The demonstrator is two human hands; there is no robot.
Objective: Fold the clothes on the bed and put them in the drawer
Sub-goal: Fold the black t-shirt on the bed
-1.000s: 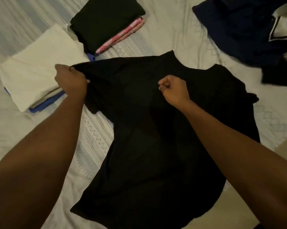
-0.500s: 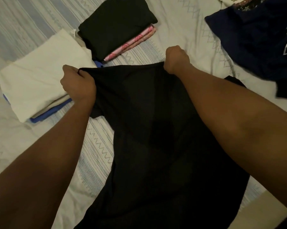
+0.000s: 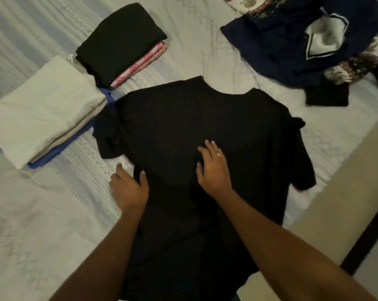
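Observation:
A black T-shirt [image 3: 205, 118] lies spread flat on the white bed [image 3: 42, 224], collar away from me and both sleeves out to the sides. My right hand [image 3: 214, 168] rests flat on the middle of the shirt with straight fingers. At the shirt's left side edge sits my left hand [image 3: 128, 185], fingers spread, its thumb on the cloth and the fingers on the sheet. Neither hand grips anything.
A folded cream and blue stack [image 3: 44, 114] lies at the left. Behind it is a folded black and pink stack [image 3: 123, 42]. A heap of unfolded navy, white and patterned clothes [image 3: 303, 44] fills the back right. The bed's edge and floor [image 3: 336, 192] run along the right.
Both hands let go of the shirt's shoulders, which they held up earlier. The shirt now lies flat on the bed, and the hands have come down to its middle and left edge.

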